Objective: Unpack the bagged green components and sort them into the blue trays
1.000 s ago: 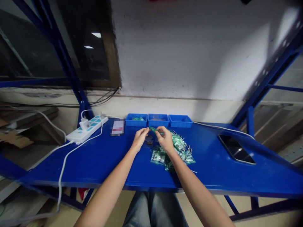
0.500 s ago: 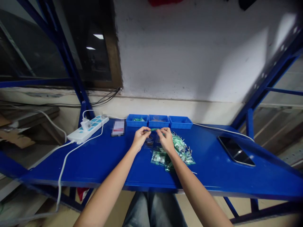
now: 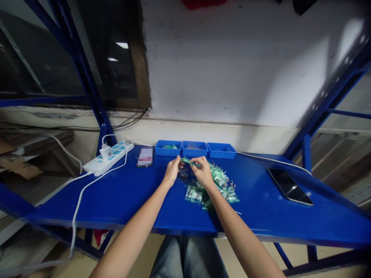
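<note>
Pinching one green packet point(image 3: 187, 160) between thumb and fingertips, my right hand point(image 3: 203, 171) is nearly closed on it. My left hand point(image 3: 172, 171) is half-curled at the packet's left end; I cannot tell whether it grips too. The packet is above the blue table point(image 3: 121, 197), near side of three blue bins point(image 3: 194, 153) standing in a row along the far edge. The left bin has green pieces in it; the middle one has brownish, clear-looking contents, too small to name. Right of and below my right hand lies one heap of green-tinted bags point(image 3: 220, 177), too overlapped to count, with metal rods poking out. Dark pieces point(image 3: 183, 176) lie between my hands. Far left are one white power strip point(image 3: 116, 156) with one large plug point(image 3: 106, 152) and one blurred-out card point(image 3: 145, 157); one smartphone point(image 3: 290, 187) lies at the right.
</note>
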Demonstrator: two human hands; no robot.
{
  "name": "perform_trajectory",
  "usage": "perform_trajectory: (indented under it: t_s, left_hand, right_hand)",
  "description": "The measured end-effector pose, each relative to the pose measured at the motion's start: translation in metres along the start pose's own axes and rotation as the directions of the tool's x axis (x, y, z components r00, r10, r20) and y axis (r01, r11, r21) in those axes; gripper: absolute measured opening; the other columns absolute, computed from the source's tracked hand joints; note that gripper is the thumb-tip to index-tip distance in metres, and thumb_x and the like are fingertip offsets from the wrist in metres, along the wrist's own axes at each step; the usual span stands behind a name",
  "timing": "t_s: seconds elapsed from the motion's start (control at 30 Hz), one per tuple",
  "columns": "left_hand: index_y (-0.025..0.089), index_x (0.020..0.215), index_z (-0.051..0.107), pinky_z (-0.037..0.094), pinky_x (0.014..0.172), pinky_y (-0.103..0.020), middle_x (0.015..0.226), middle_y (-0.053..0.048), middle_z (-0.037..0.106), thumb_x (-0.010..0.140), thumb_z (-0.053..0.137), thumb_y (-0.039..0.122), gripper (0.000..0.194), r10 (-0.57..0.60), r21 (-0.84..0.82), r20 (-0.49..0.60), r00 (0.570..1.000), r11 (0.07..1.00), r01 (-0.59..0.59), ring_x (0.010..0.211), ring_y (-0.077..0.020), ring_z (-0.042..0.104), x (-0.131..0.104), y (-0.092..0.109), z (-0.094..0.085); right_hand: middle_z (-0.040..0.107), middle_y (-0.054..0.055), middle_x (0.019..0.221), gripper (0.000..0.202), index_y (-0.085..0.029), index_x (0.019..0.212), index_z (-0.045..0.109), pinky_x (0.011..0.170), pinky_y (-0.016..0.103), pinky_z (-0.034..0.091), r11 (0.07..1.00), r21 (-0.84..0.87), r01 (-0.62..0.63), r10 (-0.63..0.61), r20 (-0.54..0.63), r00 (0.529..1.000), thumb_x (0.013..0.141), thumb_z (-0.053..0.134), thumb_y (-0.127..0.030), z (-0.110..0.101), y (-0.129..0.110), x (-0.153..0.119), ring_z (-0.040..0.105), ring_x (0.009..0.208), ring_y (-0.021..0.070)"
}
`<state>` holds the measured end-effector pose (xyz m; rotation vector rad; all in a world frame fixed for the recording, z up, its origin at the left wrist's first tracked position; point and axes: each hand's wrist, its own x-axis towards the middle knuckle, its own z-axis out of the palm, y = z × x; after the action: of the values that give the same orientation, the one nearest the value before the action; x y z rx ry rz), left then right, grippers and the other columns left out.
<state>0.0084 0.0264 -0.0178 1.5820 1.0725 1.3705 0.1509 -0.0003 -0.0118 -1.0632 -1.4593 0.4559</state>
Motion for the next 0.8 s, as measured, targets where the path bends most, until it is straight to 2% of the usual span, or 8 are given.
perform_trajectory:
  t_s: [0.1, 0.2, 0.33, 0.4, 0.47, 0.57, 0.7, 0.8]
  left_hand:
    - [0.013, 0.089, 0.068, 0.040, 0.052, -0.022, 0.071, -0.005, 0.066, 0.082, 0.045, 0.049, 0.043, -0.032, -0.047, -0.002, 0.999, 0.998, 0.032, 0.063, -0.0157, 0.059, 0.000, 0.003, 0.000]
    - [0.014, 0.087, 0.068, 0.043, 0.058, -0.023, 0.076, -0.004, 0.067, 0.076, 0.058, 0.040, 0.030, 0.023, -0.021, -0.023, 0.999, 0.999, -0.024, 0.067, -0.0161, 0.059, -0.001, 0.004, 0.001]
    - [0.019, 0.091, 0.068, 0.045, 0.072, -0.026, 0.089, -0.005, 0.065, 0.078, 0.058, 0.033, 0.022, 0.134, 0.055, -0.055, 0.989, 0.990, -0.131, 0.079, -0.0172, 0.059, -0.002, 0.007, -0.002]
    - [0.022, 0.093, 0.069, 0.044, 0.078, -0.028, 0.093, -0.005, 0.063, 0.080, 0.056, 0.030, 0.020, 0.271, 0.193, -0.012, 0.962, 0.945, -0.264, 0.086, -0.0181, 0.058, -0.005, 0.010, -0.004]
    - [0.025, 0.095, 0.070, 0.042, 0.083, -0.029, 0.093, -0.006, 0.062, 0.083, 0.053, 0.026, 0.021, 0.412, 0.350, 0.082, 0.908, 0.841, -0.413, 0.091, -0.0189, 0.056, -0.008, 0.012, -0.005]
    - [0.026, 0.097, 0.070, 0.042, 0.087, -0.031, 0.094, -0.006, 0.062, 0.084, 0.052, 0.023, 0.022, 0.482, 0.443, 0.186, 0.856, 0.736, -0.511, 0.094, -0.0198, 0.054, -0.012, 0.013, -0.002]
    - [0.023, 0.095, 0.069, 0.044, 0.081, -0.029, 0.092, -0.006, 0.062, 0.082, 0.055, 0.030, 0.020, 0.389, 0.351, 0.143, 0.910, 0.840, -0.414, 0.087, -0.0187, 0.057, -0.011, 0.011, 0.005]
    - [0.018, 0.085, 0.070, 0.045, 0.068, -0.026, 0.083, -0.006, 0.064, 0.084, 0.048, 0.043, 0.033, 0.186, 0.172, 0.021, 0.982, 0.967, -0.187, 0.073, -0.0167, 0.059, -0.007, 0.009, 0.005]
  right_hand:
    - [0.045, 0.006, 0.089, 0.019, -0.022, 0.081, 0.070, 0.057, 0.028, 0.047, 0.999, -0.025, 0.023, -0.023, -0.005, 1.000, 0.072, 0.054, -0.018, 0.000, 0.000, -0.001, 0.051, 0.085, 0.0202]
    - [0.043, 0.008, 0.094, 0.023, -0.021, 0.081, 0.071, 0.059, 0.029, 0.048, 0.999, 0.018, -0.044, 0.044, -0.029, 0.999, 0.069, 0.053, -0.016, -0.002, 0.000, 0.000, 0.051, 0.090, 0.0218]
    - [0.049, 0.008, 0.096, 0.020, -0.019, 0.080, 0.071, 0.062, 0.028, 0.047, 0.981, 0.078, -0.178, 0.181, -0.030, 0.983, 0.072, 0.056, -0.030, -0.004, -0.003, 0.002, 0.054, 0.088, 0.0205]
    - [0.055, 0.006, 0.088, 0.030, -0.018, 0.076, 0.070, 0.062, 0.027, 0.045, 0.977, 0.086, -0.197, 0.199, -0.020, 0.980, 0.078, 0.052, -0.041, -0.005, -0.004, 0.003, 0.055, 0.079, 0.0182]
    - [0.057, 0.003, 0.070, 0.040, -0.016, 0.069, 0.067, 0.057, 0.026, 0.041, 0.976, 0.080, -0.204, 0.206, -0.008, 0.979, 0.081, 0.047, -0.049, -0.005, -0.003, 0.003, 0.054, 0.065, 0.0154]
    - [0.053, -0.001, 0.053, 0.040, -0.016, 0.066, 0.063, 0.051, 0.024, 0.037, 0.980, 0.061, -0.191, 0.192, -0.018, 0.981, 0.080, 0.047, -0.049, -0.003, 0.002, 0.004, 0.048, 0.051, 0.0130]
    - [0.062, 0.002, 0.065, 0.029, -0.015, 0.077, 0.065, 0.057, 0.026, 0.042, 0.992, 0.029, -0.126, 0.128, -0.052, 0.990, 0.078, 0.051, -0.041, -0.002, 0.006, 0.004, 0.053, 0.059, 0.0153]
    - [0.063, 0.005, 0.075, 0.022, -0.017, 0.080, 0.068, 0.065, 0.029, 0.043, 0.998, -0.019, -0.064, 0.063, -0.056, 0.996, 0.077, 0.055, -0.035, -0.003, 0.005, 0.004, 0.055, 0.068, 0.0174]
